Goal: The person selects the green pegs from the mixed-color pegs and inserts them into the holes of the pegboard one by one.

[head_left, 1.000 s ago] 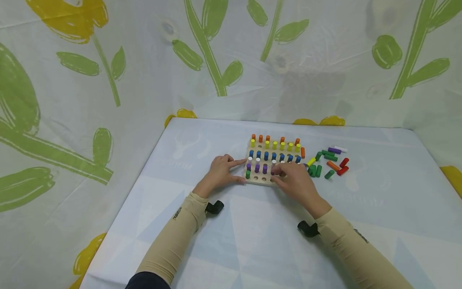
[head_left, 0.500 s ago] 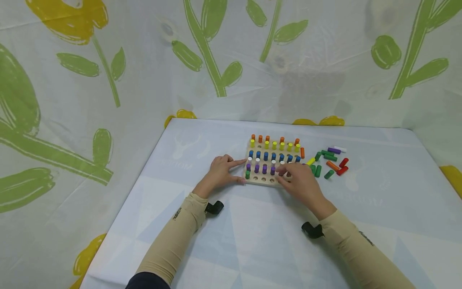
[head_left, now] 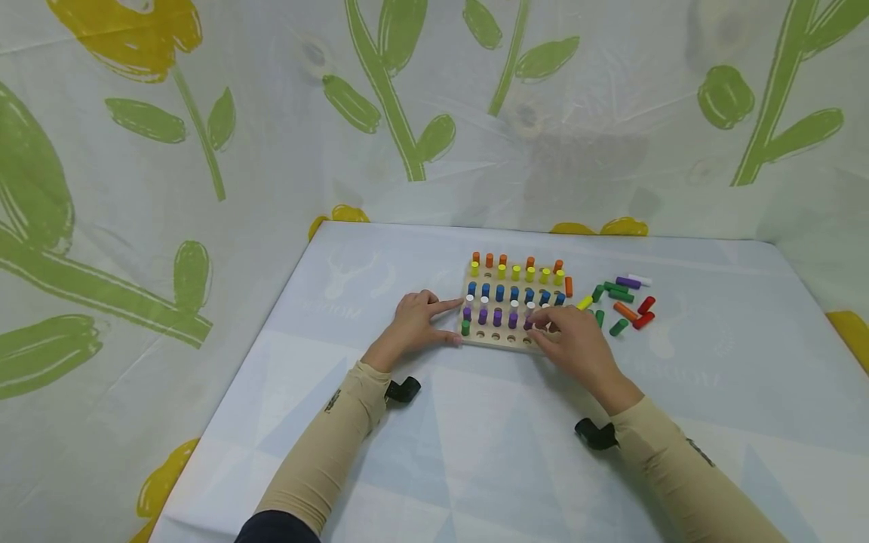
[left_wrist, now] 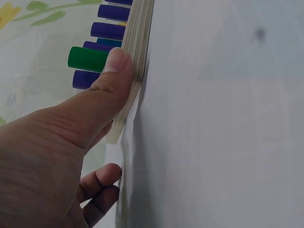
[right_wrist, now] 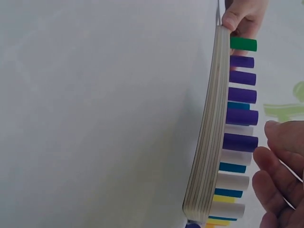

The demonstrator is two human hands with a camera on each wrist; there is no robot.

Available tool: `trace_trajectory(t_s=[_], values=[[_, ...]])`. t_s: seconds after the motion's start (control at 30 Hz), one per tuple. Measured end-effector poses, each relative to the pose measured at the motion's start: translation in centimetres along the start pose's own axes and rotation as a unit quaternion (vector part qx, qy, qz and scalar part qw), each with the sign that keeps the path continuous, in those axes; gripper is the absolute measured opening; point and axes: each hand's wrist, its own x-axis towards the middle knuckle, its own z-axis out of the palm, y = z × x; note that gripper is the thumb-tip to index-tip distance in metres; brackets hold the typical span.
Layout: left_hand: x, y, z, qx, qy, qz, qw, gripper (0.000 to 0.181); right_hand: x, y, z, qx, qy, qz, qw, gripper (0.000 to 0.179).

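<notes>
A wooden pegboard [head_left: 498,346] on the table carries rows of upright pegs: orange [head_left: 530,262], yellow [head_left: 517,273], blue [head_left: 500,292], white [head_left: 484,302] and purple. At its front left corner stands one green peg [head_left: 465,328]. My left hand [head_left: 416,323] rests against that corner, index finger extended to the left side and thumb [left_wrist: 114,71] pressed on the front edge. By the fifth purple peg [right_wrist: 241,142] is my right hand [head_left: 577,343]. Its thumb and index fingertips [right_wrist: 261,154] are parted right at the peg's top, and the palm is hidden.
Right of the board lie loose pegs: several green [head_left: 619,327], red [head_left: 648,303], an orange one [head_left: 626,312], a yellow one [head_left: 585,302], a purple one [head_left: 627,283] and a white one [head_left: 640,279]. Another orange peg [head_left: 569,286] is at the board's right edge.
My right hand has shifted right along the front of the board, from the fourth purple peg to the fifth, which now stands in its row. The left hand has stayed put.
</notes>
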Motion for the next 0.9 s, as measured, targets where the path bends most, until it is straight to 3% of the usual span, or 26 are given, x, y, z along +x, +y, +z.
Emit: trace_trajectory(t_s=[0.43,0.9], values=[[0.1,0.0,0.1,-0.003,-0.001,-0.003,1.0,0.084,-0.4,0.6,-0.3,-0.011,0.019,-0.006,0.9997,0.023],[0.1,0.0,0.1,-0.004,0.001,-0.007,1.0,0.084,-1.1,1.5,-0.9,-0.019,0.022,0.014,0.9995,0.029]])
